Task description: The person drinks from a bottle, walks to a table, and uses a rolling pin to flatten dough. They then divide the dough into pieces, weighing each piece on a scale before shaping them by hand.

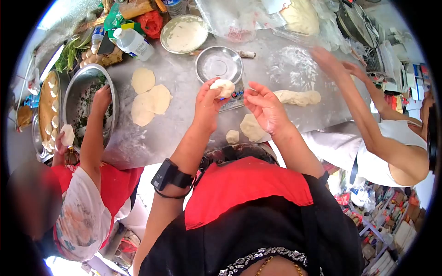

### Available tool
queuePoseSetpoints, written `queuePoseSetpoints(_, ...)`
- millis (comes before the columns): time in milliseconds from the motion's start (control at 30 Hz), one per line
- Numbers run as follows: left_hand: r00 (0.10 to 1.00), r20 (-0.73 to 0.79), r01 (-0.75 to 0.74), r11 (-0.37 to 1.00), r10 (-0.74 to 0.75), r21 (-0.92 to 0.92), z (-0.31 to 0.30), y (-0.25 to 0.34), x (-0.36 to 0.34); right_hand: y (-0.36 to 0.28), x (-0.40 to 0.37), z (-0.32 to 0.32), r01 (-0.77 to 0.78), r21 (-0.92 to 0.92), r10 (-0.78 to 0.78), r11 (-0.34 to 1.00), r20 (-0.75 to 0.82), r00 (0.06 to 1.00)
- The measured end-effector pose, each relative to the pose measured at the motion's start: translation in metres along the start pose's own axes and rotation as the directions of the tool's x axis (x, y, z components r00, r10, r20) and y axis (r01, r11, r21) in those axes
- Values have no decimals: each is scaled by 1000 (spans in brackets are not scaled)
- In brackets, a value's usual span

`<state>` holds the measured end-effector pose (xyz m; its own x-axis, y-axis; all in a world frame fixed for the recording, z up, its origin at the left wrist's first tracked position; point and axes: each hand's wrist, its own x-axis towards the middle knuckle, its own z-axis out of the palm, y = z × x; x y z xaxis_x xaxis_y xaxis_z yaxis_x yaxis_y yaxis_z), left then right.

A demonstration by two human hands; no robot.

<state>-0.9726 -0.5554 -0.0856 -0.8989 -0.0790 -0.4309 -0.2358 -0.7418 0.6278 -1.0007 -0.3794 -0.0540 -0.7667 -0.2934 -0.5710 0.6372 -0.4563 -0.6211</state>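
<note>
My left hand (207,105) grips a small lump of dough (223,87), held up over the metal table. Apart from it, my right hand (268,109) is open, fingers spread and lightly floured. A round metal pan (218,66) sits just beyond on a digital scale (233,104), which my hands partly hide. To the right of my right hand lies a thick dough roll (299,97). Nearer me are a flattened dough piece (252,128), partly behind my right hand, and a small dough chunk (232,136). Several flat dough rounds (159,99) lie to the left.
At left, a co-worker's hand (103,95) reaches into a steel bowl (116,94) of chopped greens filling, beside a tray (44,115) of dumplings. Another co-worker's blurred hand (327,62) is over floured table at right. A flour bowl (165,42), white bottle (133,43) and bagged dough (300,17) line the back.
</note>
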Motion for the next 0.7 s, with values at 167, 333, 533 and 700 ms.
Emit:
queuePoseSetpoints(167,997,-74,-28,1000,27,-5,-11,6,7,-4,-7,-16,-65,-129,52,989,-99,994)
queuePoseSetpoints(333,986,-44,-144,946,164,290,-10,30,36,10,-15,-37,-142,-85,127,986,-157,979)
queuePoseSetpoints(533,945,-194,-168,900,263,402,-12,37,47,9,-21,-47,-151,-48,141,987,-175,974)
queuePoseSetpoints(700,910,-320,-112,898,265,425,-34,35,49,11,-19,-56,-75,-75,60,994,-185,981)
